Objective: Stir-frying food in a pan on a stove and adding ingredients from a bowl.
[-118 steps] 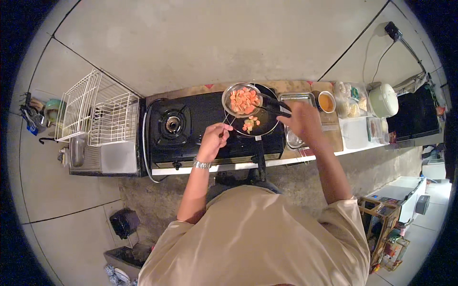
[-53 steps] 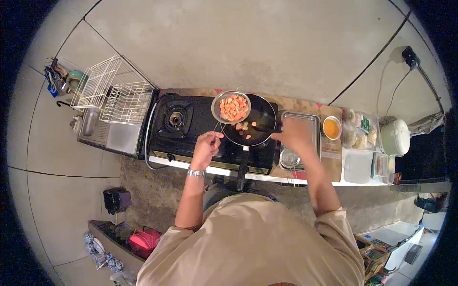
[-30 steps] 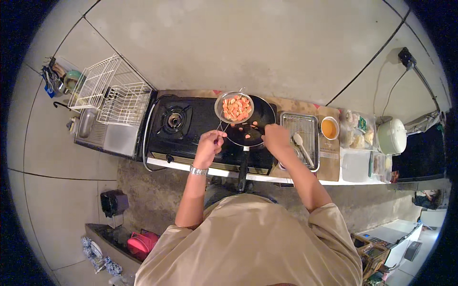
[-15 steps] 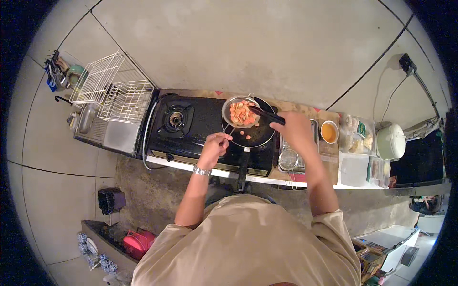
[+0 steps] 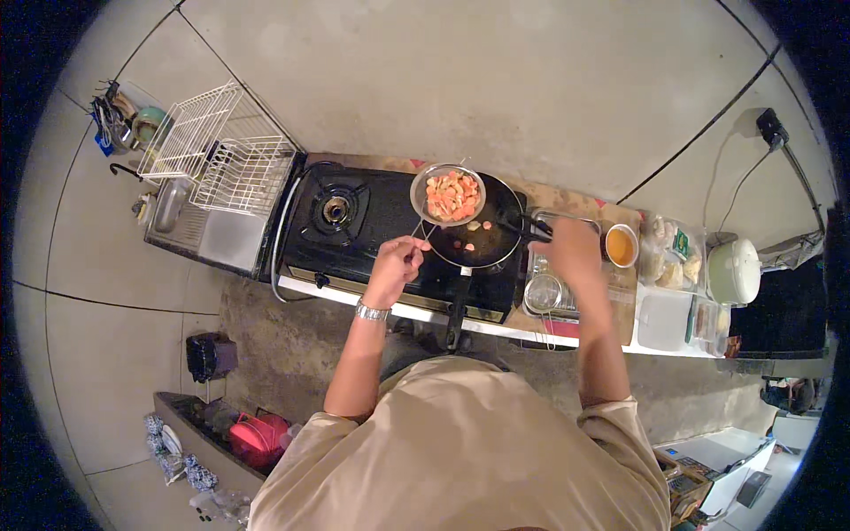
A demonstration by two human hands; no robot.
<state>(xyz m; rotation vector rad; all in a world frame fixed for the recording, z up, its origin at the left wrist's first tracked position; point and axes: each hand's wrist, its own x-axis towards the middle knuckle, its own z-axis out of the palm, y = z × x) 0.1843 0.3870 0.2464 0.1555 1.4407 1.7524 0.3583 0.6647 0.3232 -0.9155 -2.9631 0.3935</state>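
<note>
a strainer (image 5: 419, 198) of orange pieces (image 5: 453, 196) is held over the frying pan (image 5: 503, 237) by fingers of the left hand (image 5: 395, 267), black tongs (image 5: 534, 232) by those of the right hand (image 5: 574, 250).

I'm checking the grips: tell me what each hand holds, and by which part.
The left hand holds the strainer by its wire handle. The right hand holds a black utensil by the end away from the strainer.
</note>
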